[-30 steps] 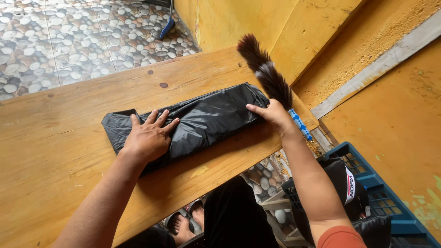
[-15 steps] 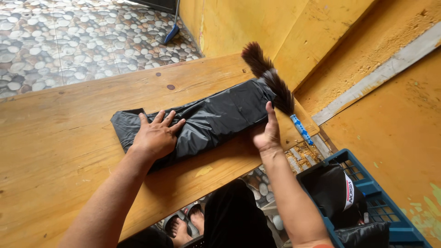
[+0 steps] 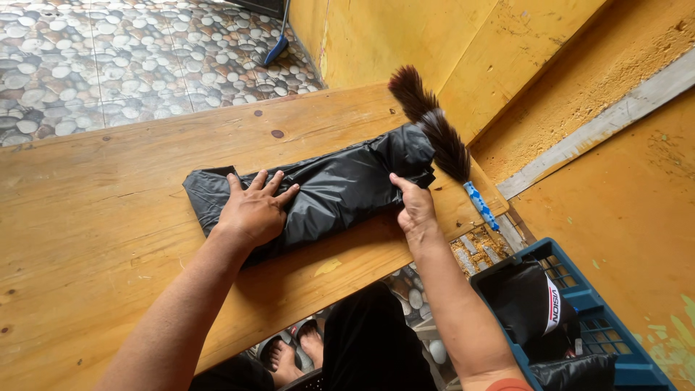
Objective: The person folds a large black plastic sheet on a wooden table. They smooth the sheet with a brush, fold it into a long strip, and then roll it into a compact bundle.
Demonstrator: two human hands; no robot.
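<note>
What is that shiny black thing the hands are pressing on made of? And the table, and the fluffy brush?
The black bundle looks like thin plastic film: glossy, creased, crinkly. The table is wood, plain or lightly finished: grain lines and dark knots show. The brush seems to be dark feathers or soft hair, hard to tell which, on a blue handle, likely plastic.

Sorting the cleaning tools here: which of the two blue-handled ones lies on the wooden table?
The feather duster, dark plumes with a blue grip, lies on the table beside the black bag. The broom stands on the pebble floor.
</note>
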